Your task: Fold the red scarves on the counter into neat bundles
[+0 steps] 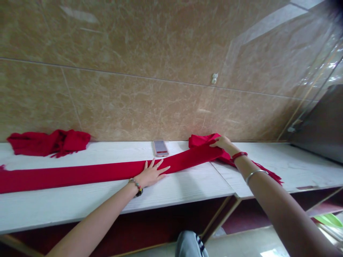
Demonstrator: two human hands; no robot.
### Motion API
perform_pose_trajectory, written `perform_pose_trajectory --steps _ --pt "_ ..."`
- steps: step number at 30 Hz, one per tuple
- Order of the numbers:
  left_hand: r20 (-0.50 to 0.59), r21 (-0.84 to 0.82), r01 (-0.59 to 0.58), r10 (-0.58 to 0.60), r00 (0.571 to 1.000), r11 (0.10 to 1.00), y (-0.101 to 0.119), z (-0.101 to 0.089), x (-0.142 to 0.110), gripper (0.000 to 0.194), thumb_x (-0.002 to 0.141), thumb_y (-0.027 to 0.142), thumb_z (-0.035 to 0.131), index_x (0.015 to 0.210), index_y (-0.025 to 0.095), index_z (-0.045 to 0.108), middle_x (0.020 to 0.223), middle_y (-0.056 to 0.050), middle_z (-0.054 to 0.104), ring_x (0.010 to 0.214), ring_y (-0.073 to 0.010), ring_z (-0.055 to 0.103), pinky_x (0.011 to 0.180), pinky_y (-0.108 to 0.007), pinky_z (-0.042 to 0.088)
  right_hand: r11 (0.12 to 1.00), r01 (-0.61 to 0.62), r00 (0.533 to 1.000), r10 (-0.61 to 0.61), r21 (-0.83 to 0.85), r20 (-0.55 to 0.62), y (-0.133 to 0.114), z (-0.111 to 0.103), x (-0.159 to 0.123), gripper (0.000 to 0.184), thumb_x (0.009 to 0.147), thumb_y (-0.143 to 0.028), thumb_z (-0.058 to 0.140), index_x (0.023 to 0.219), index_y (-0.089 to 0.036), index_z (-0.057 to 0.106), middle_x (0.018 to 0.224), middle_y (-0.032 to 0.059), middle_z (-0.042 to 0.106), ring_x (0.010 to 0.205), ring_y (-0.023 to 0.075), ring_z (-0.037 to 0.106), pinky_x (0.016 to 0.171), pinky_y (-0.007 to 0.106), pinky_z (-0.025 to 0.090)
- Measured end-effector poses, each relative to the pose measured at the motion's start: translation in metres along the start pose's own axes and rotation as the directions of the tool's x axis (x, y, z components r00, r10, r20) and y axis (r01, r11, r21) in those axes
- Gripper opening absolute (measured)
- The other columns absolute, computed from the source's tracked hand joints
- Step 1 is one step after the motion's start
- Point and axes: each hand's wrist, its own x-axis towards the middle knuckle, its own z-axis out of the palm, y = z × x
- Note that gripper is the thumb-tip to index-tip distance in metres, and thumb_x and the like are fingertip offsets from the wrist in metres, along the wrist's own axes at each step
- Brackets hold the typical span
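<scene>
A long red scarf (88, 175) runs along the white counter, folded lengthwise into a strip from the left edge of view. Fingers spread, my left hand (151, 174) lies flat on the middle of the strip. Farther right, my right hand (223, 143) grips the scarf's edge between thumb and fingers and lifts that stretch slightly. Beyond this hand the rest of the scarf is bunched against the wall, and its fringe (273, 175) trails to the right on the counter.
A crumpled red scarf (48, 142) lies at the back left by the tiled wall (128, 103). A phone (160, 148) rests behind the strip. The white counter (187, 189) has open shelves below, with a green basin (329, 220) at lower right. A dark panel (321, 125) stands at far right.
</scene>
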Motion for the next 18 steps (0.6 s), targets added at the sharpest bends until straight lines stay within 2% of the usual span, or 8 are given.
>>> perform_pose_trajectory --steps 4,8,11,14,16,18 --pt "-0.029 0.010 0.008 -0.007 1.000 1.000 0.000 0.002 0.021 0.052 0.089 0.057 0.016 0.136 0.037 0.024 0.148 -0.005 0.011 0.132 -0.0375 0.002 0.091 -0.072 0.006 0.997 -0.009 0.998 0.014 -0.070 0.062 -0.028 -0.011 0.012 0.017 0.063 -0.022 0.067 0.074 -0.010 0.067 0.061 0.0055 0.064 0.052 0.0145 0.056 0.044 0.021 0.037" --pt "-0.041 0.033 -0.035 0.036 0.999 0.999 0.003 0.006 0.032 0.050 0.092 0.049 0.017 0.137 0.031 0.025 0.146 -0.004 0.017 0.133 -0.0337 0.007 0.093 -0.070 0.007 0.994 0.078 0.992 -0.069 -0.083 0.109 -0.064 -0.024 -0.001 0.017 0.068 -0.019 0.061 0.081 -0.010 0.066 0.069 0.0073 0.066 0.057 0.0139 0.058 0.046 0.020 0.038" --pt "-0.033 0.040 -0.051 0.052 0.998 0.998 0.004 0.007 0.037 0.047 0.093 0.043 0.020 0.137 0.029 0.025 0.146 -0.004 0.019 0.133 -0.0320 0.008 0.094 -0.069 0.009 0.976 0.204 0.975 -0.196 -0.076 0.107 -0.095 -0.036 -0.026 0.019 0.071 -0.020 0.058 0.087 -0.013 0.064 0.081 0.0071 0.067 0.068 0.0143 0.060 0.053 0.019 0.040" --pt "-0.028 0.020 -0.064 0.065 0.997 0.998 0.006 0.006 0.041 0.047 0.092 0.044 0.019 0.137 0.029 0.026 0.146 -0.003 0.018 0.133 -0.0312 0.008 0.095 -0.068 0.008 0.916 0.390 0.920 -0.384 -0.092 0.080 -0.130 -0.041 -0.064 0.022 0.071 -0.021 0.058 0.092 -0.013 0.060 0.086 0.0084 0.066 0.079 0.0179 0.061 0.061 0.020 0.041" --pt "-0.037 0.008 -0.070 0.070 0.997 0.998 0.006 0.005 0.041 0.047 0.092 0.045 0.019 0.136 0.030 0.028 0.146 -0.003 0.019 0.133 -0.0303 0.009 0.098 -0.065 0.008 0.886 0.459 0.887 -0.452 -0.064 0.098 -0.152 -0.034 -0.094 0.026 0.073 -0.021 0.057 0.097 -0.013 0.057 0.089 0.0093 0.066 0.082 0.0192 0.061 0.063 0.021 0.040" --pt "-0.070 0.009 -0.097 0.098 0.993 0.995 0.002 0.003 0.037 0.045 0.092 0.044 0.023 0.134 0.031 0.033 0.145 -0.002 0.024 0.133 -0.0284 0.013 0.101 -0.061 0.009 0.872 0.490 0.860 -0.484 0.008 0.160 -0.169 -0.019 -0.125 0.028 0.076 -0.024 0.055 0.102 -0.013 0.054 0.086 0.0088 0.066 0.076 0.0181 0.061 0.061 0.021 0.040"
